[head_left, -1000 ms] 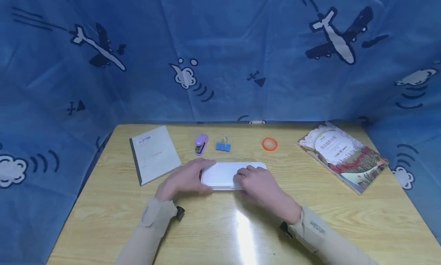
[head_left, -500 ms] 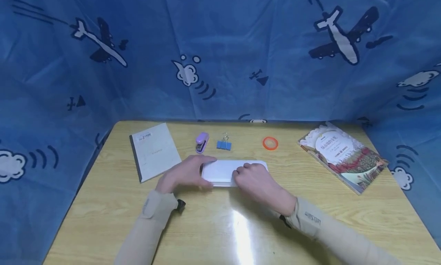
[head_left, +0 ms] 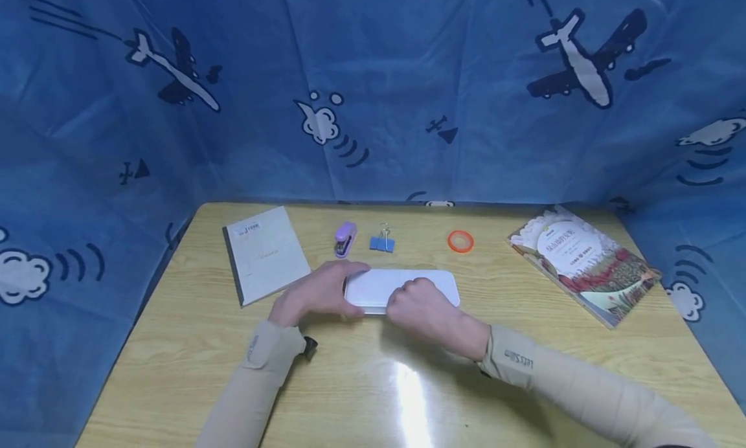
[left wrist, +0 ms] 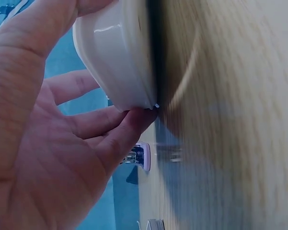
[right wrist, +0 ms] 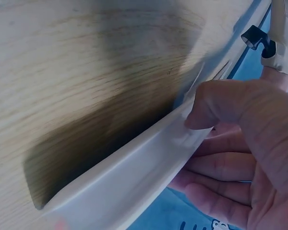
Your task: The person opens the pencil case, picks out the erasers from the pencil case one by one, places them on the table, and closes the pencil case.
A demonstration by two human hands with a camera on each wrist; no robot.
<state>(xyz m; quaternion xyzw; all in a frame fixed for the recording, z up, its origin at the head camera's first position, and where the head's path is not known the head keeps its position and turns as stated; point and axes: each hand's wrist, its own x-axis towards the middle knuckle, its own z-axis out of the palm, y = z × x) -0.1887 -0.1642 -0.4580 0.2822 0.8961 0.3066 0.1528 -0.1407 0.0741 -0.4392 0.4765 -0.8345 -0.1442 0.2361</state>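
Observation:
A flat white plastic case (head_left: pixel 402 283) with rounded corners lies on the wooden table (head_left: pixel 524 370), long side left to right. My left hand (head_left: pixel 332 291) grips its left end, thumb at the near edge and fingers at the far edge. In the left wrist view the case (left wrist: pixel 117 57) sits between the thumb and fingers of that hand (left wrist: pixel 43 143). My right hand (head_left: pixel 422 303) holds the case near its middle, fingers curled over the top. In the right wrist view its thumb (right wrist: pixel 230 103) presses the case's rim (right wrist: pixel 134 167).
Along the back of the table lie a grey notebook (head_left: pixel 265 254), a purple stapler (head_left: pixel 345 239), a blue binder clip (head_left: pixel 381 242), an orange tape ring (head_left: pixel 460 241) and a picture book (head_left: pixel 583 263). Blue airplane-print cloth (head_left: pixel 373 79) surrounds the table.
My right hand has slid left along the case, from its right part toward the middle, so more of the right end shows. The left hand keeps its grip.

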